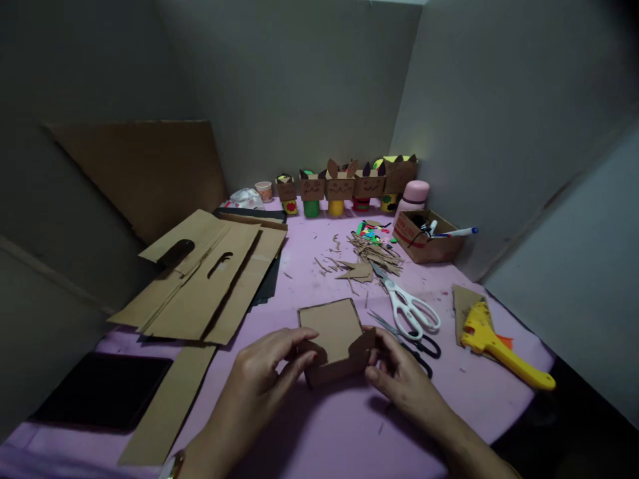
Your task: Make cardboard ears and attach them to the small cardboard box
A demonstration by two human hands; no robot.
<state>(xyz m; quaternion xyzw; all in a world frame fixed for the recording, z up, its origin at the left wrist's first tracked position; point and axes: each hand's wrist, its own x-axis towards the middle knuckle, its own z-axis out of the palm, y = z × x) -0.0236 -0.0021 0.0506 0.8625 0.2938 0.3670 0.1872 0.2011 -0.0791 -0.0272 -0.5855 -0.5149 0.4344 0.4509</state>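
Note:
A small cardboard box point(332, 326) with dark edges sits in front of me, its flat square face up and one side facing me. My left hand point(272, 369) pinches its left side between thumb and fingers. At the right corner, my right hand point(397, 372) grips the box with curled fingers; a darker bit of cardboard shows by the fingertips, and I cannot tell whether it is part of the box. Just beyond the right hand lie black-handled scissors point(424, 346), partly hidden, and white-handled scissors point(412, 309).
Flattened cardboard point(219, 293) and a black tablet-like slab point(102, 391) lie left. A yellow glue gun point(504, 349) rests right. Cardboard scraps point(374, 253) lie beyond the scissors. Behind stand several cardboard-headed figures point(340, 186), a pink bottle point(415, 193) and a box of pens point(429, 247).

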